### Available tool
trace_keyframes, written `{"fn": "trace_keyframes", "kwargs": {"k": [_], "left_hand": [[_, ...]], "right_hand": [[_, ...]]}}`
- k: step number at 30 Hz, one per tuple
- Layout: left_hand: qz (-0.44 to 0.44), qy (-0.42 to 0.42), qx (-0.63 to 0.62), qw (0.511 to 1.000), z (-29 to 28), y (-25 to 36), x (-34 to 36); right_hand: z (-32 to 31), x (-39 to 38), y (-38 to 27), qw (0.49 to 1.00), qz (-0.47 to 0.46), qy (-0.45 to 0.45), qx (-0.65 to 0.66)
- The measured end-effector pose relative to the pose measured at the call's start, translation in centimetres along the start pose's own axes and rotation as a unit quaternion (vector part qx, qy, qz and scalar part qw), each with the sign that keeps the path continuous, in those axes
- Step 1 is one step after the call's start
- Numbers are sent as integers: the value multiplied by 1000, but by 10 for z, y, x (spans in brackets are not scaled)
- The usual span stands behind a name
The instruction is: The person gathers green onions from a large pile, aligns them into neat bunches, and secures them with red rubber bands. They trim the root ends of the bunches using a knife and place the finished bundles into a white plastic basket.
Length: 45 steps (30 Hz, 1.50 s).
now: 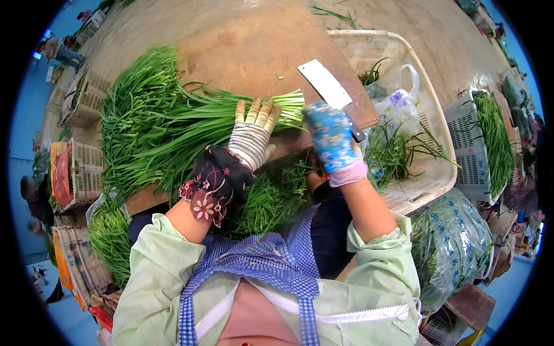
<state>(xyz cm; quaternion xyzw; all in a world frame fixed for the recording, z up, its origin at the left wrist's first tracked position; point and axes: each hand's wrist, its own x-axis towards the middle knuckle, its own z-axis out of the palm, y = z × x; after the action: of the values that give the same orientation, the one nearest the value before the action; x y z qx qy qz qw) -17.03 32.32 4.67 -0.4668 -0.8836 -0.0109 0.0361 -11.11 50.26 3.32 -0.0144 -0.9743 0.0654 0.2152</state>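
Smooth brown floor [444, 63] around, crates [461, 135] of greens on both sides; wooden desk [254, 52] ahead of the person. Garlic chive bundle [208, 115] lies on it, long axis left to right, leaves merging into a heap [138, 92] at left, pale stem ends [293, 104] pointing at the right hand [332, 138]. Left hand [254, 135], striped glove, is nearer: palm down across the stems close to those ends, fingers extended, slightly spread. Right hand, blue floral glove, sits just beyond the ends, blurred; cannot tell whether it pinches or touches any. Cleaver [324, 83] lies flat beyond it, black handle [358, 135] beside that glove. Pale plastic basket [440, 132] at right holds loose greens [386, 153] and 1 clear bag [398, 104].
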Motion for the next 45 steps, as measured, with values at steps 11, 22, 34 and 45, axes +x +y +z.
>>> {"fn": "trace_keyframes", "kwargs": {"k": [11,22,34,45], "left_hand": [[-29,-58,53,996,-2,-1,11],[-37,-43,28,998,-3,-1,7],[-33,-56,20,998,-3,7,0],[-38,-13,-424,905,-2,57,-100]], "right_hand": [[37,27,-26,998,-47,-37,-14],[21,-6,98,988,110,-4,-112],[75,68,120,988,93,-85,-86],[19,73,-45,939,-142,-301,87]]}}
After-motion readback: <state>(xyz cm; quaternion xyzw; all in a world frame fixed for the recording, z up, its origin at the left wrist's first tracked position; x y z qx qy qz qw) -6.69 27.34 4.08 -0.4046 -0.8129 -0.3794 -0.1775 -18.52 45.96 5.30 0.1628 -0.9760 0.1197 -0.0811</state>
